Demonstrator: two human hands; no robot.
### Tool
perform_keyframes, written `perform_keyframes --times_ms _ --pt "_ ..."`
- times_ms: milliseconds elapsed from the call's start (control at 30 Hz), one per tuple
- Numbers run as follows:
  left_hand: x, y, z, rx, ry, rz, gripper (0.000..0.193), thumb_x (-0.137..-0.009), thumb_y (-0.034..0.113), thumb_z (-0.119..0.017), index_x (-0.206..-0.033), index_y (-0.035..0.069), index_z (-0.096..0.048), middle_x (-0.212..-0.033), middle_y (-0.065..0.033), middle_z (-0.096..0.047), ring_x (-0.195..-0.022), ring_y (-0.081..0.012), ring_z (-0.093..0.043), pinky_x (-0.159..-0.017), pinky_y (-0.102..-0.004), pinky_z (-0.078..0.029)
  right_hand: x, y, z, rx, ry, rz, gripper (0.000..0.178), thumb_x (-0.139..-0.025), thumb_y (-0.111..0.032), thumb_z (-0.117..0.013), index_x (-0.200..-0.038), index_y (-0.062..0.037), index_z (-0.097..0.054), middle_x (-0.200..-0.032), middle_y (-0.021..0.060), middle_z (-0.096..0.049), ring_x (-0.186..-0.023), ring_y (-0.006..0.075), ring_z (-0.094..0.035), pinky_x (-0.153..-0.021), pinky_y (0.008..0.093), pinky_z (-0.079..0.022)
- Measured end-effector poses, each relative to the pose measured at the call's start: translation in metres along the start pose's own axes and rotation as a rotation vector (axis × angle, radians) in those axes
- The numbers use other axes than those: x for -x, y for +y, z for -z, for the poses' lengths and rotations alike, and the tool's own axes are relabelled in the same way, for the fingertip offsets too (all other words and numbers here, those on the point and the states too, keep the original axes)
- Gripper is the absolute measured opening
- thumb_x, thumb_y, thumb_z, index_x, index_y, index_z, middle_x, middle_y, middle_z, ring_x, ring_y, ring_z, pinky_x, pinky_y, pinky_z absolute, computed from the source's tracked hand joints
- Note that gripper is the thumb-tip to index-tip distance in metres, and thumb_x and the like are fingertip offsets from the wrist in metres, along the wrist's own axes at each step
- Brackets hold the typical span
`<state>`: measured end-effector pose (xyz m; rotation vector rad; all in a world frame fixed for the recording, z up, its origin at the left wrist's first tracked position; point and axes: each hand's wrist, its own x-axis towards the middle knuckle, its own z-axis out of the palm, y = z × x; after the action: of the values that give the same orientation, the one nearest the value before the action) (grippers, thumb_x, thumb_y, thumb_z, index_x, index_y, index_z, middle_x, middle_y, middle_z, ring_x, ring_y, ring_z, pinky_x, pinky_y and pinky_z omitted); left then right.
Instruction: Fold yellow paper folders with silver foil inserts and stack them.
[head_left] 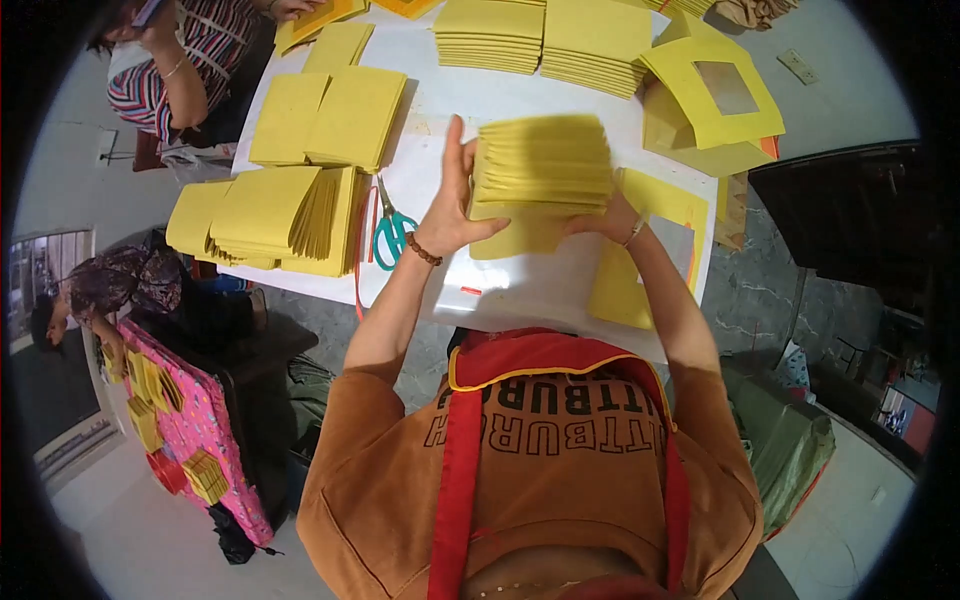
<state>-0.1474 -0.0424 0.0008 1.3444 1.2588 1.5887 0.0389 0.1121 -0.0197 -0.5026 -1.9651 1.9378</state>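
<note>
A thick stack of yellow paper [543,165] is clasped at its sides by the left hand [455,212] and right hand [613,219], thumbs nearest; teal-handled scissors [388,214] are seen at left.

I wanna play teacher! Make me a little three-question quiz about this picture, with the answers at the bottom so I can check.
1. Pick one. What colour are the handles of the scissors?
A) red
B) blue-green
C) white

2. True or false? The stack of yellow sheets is between the person's left hand and right hand.

3. Fill in the blank. The brown bead bracelet is on the person's ____ wrist.

Key:
1. B
2. True
3. left
</note>
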Motion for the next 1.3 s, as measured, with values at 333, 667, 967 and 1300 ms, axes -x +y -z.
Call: perform_keyframes --times_ms 333,667,967,1300 --pt "0.057 -0.063 0.001 -0.314 -0.037 0.224 0.132 -0.055 0.032 -0.083 -0.137 0.000 0.015 -0.135 -0.0249 -0.024 -0.124 -0.0377 -0.028 -0.105 -0.0439 -0.021 0.020 0.065 -0.030 0.533 -0.165 0.088 0.124 -0.052 -0.033 -0.086 -0.139 -0.0040 -0.003 -0.140 0.0144 -0.021 -0.129 0.0279 -0.023 -0.109 0.0380 -0.016" --pt "0.022 -0.030 -0.024 -0.340 0.119 0.235 0.113 -0.057 0.028 -0.082 -0.136 -0.002 -0.007 -0.126 -0.0193 -0.041 -0.120 -0.0293 -0.039 -0.099 -0.0366 -0.033 0.008 0.036 -0.029 0.059 0.052 -0.131 0.087 -0.070 -0.021 -0.074 -0.136 -0.0020 -0.020 -0.122 0.0114 -0.047 -0.113 0.0245 -0.046 -0.098 0.0373 -0.037" --pt "-0.002 0.037 -0.044 0.381 0.004 0.383 0.052 -0.091 0.024 -0.051 -0.134 0.002 -0.033 -0.117 -0.0056 -0.050 -0.098 -0.0109 -0.052 -0.079 -0.0252 -0.044 0.060 0.057 -0.020 -1.120 0.094 -0.154 0.059 -0.079 -0.033 -0.059 -0.127 -0.0028 -0.041 -0.119 0.0129 -0.053 -0.106 0.0260 -0.054 -0.090 0.0382 -0.046" --pt "-0.010 0.050 -0.087 -0.031 0.052 0.265 0.050 -0.081 0.016 -0.064 -0.125 0.000 -0.046 -0.096 -0.0043 -0.050 -0.069 -0.0058 -0.049 -0.064 -0.0200 -0.044 0.081 0.051 -0.046 -1.146 0.139 -0.118 0.060 -0.080 -0.036 -0.057 -0.128 -0.0030 -0.041 -0.121 0.0132 -0.052 -0.107 0.0264 -0.054 -0.090 0.0389 -0.046"
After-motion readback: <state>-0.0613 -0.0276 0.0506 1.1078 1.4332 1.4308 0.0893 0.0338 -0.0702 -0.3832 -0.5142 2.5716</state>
